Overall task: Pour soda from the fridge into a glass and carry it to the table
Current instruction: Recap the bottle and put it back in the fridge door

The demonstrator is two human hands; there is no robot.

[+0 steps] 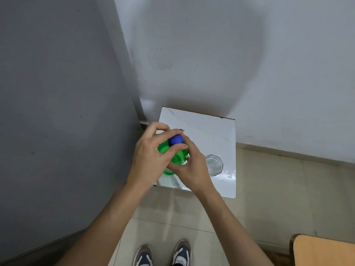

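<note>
A green soda bottle [179, 157] with a blue cap [176, 139] stands on a small white table [215, 129]. My left hand [151, 156] comes in from the left with its thumb and fingers closed around the blue cap. My right hand [189, 166] wraps the bottle's shoulder from the right and front, hiding most of the body. An empty clear glass [214, 164] stands upright on the table just right of my right hand, apart from the bottle.
A grey fridge side [57, 112] fills the left of the view. A white wall [249, 54] rises behind the table. At the bottom right is an orange tabletop corner [324, 250]. My shoes [163, 254] stand on beige floor tiles.
</note>
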